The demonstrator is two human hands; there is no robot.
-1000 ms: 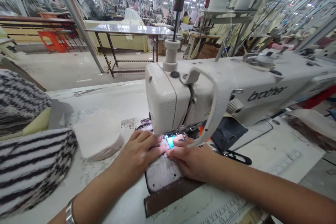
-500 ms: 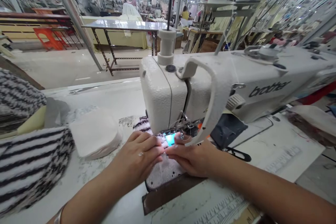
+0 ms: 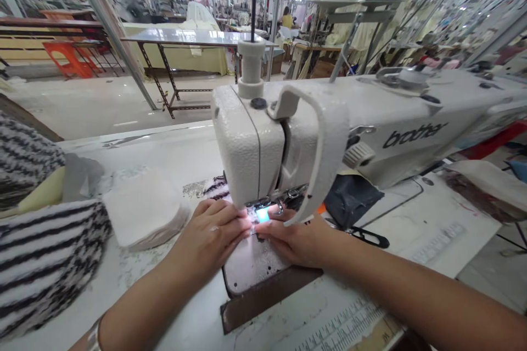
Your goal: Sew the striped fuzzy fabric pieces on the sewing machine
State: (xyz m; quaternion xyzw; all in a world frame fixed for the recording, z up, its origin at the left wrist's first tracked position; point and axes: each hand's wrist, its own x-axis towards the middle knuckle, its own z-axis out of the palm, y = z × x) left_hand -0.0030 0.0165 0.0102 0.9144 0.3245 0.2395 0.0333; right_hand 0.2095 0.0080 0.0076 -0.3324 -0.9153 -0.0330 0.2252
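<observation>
A white sewing machine [image 3: 288, 137] fills the middle of the table. My left hand [image 3: 212, 236] lies just left of the lit needle area, fingers together and pressing down on a small pale fabric piece [image 3: 251, 255] on the machine bed. My right hand [image 3: 294, 241] comes in from the right, its fingertips pinched on the same piece right under the presser foot. A bit of black-and-white striped fabric [image 3: 216, 189] shows behind the needle. What lies exactly under the fingertips is washed out by the lamp.
A stack of white fabric pieces [image 3: 142, 214] lies left of my hand. Striped black-and-white knit bundles [image 3: 41, 263] pile at the far left. A dark cloth [image 3: 354, 197] and black scissors [image 3: 366, 238] rest right of the needle. Thread cones stand behind the machine.
Both hands have slid slightly away from me toward the needle, feeding the piece in; the view has shifted so the machine sits a little more to the left.
</observation>
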